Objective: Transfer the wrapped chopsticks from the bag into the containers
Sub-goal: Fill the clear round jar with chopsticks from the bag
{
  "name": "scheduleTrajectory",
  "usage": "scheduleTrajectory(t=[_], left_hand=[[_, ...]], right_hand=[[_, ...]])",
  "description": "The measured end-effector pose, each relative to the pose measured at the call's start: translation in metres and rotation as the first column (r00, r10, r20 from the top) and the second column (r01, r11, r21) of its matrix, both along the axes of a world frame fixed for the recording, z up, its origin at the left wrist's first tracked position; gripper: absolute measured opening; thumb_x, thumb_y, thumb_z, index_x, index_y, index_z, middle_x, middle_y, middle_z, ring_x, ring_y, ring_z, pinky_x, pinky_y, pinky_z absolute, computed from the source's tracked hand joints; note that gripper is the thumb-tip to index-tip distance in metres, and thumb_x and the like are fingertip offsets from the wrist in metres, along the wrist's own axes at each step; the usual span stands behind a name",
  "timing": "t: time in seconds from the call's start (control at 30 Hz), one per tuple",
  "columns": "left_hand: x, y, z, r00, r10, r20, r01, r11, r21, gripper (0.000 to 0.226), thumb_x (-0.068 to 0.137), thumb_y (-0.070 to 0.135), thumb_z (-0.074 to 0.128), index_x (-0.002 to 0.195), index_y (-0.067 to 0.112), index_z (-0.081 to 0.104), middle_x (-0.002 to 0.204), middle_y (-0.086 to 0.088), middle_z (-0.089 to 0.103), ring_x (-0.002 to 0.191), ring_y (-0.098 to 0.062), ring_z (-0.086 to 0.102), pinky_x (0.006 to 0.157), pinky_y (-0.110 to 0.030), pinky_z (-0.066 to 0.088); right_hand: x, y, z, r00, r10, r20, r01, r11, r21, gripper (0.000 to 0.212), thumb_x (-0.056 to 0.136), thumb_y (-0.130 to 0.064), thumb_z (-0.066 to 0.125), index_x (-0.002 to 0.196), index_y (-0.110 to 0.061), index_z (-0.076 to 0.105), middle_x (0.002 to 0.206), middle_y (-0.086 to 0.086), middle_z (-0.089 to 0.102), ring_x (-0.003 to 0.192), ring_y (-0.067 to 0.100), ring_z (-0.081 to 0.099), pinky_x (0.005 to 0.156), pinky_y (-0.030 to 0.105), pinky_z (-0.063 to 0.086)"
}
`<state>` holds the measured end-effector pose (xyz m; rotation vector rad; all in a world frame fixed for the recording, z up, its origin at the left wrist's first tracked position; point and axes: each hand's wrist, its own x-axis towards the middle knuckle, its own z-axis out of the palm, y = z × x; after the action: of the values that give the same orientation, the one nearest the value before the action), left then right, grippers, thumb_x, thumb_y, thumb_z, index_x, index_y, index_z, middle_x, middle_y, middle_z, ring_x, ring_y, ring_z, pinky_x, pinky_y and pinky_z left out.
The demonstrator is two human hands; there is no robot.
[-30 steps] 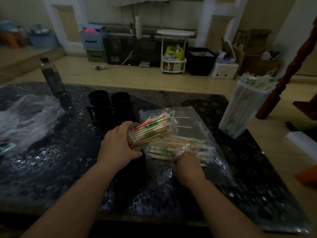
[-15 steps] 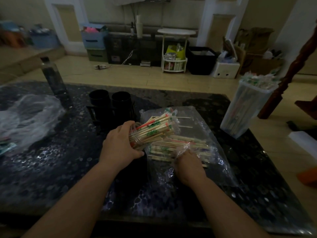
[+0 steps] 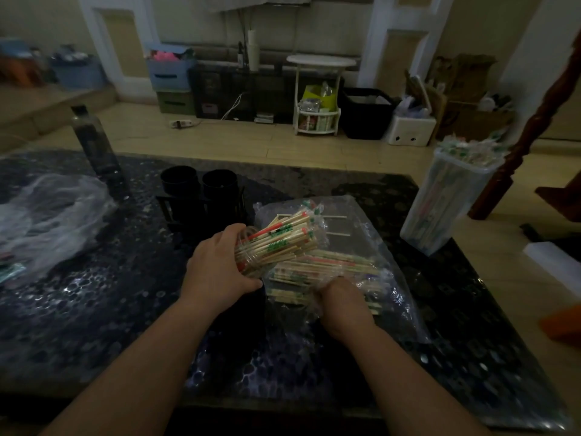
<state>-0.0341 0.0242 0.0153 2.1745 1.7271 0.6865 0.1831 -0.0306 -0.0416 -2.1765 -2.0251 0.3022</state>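
Both forearms reach forward from the near edge of the dark patterned table [image 3: 94, 309], bare and angled inward toward each other. The left hand [image 3: 220, 269] is raised a little off the tabletop with its back to the camera. Its fingers and thumb wrap round the near end of one bundle of wrapped chopsticks [image 3: 283, 240], which points up and away to the right over the mouth of the bag [image 3: 377, 221]. The right hand [image 3: 342, 300] lies palm down at the near end of that one clear plastic bag, knuckles bent. Its fingertips are hidden under the film, so I cannot tell whether they grip anything. Just beyond it, inside the bag, is one loose pile of wrapped chopsticks [image 3: 339, 265], lying flat and roughly crosswise; there are too many to count singly. Two bare sticks [image 3: 337, 217] lie farther back in the bag, apart from the pile. There are three containers in all. The left black container [image 3: 178, 181] and the right black container [image 3: 220, 184] stand side by side in a dark rack behind the left hand; their insides are too dark to read. One tall clear container [image 3: 449, 196] stands near the table's right edge, packed upright with wrapped chopsticks. One dark bottle [image 3: 91, 140] stands at the far left, and one sheet of crumpled plastic [image 3: 47, 215] lies beside it.
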Motion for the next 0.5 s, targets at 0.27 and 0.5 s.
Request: scheduleTrajectory(t=[0.27,0.5], left_hand=[[-0.0009,0.0004,-0.0013,1.0,0.0,0.01,0.0,1.0,0.006,0.101,0.051,0.044,0.09,0.136,0.035,0.037,0.127,0.002,0.053,0.116,-0.025,0.049,0.096,-0.047,0.045],[-0.0012,0.0008,-0.0019,1.0,-0.003,0.019,0.003,1.0,0.001,0.101,0.052,0.045,0.09,0.137,0.035,0.036,0.127,0.002,0.053,0.116,-0.025,0.048,0.096,-0.048,0.045]], right_hand=[[-0.0054,-0.0046,-0.002,0.998,0.011,0.064,-0.007,0.998,-0.06,0.024,0.092,-0.02,0.051,0.106,-0.014,0.069,0.111,0.015,0.067,0.103,0.032,0.061,0.092,0.036,0.046],[-0.0091,-0.0064,-0.0001,0.991,0.042,0.127,-0.036,0.998,-0.045,0.024,0.094,-0.015,0.05,0.114,-0.013,0.064,0.113,0.014,0.064,0.106,0.03,0.057,0.091,0.033,0.043]])
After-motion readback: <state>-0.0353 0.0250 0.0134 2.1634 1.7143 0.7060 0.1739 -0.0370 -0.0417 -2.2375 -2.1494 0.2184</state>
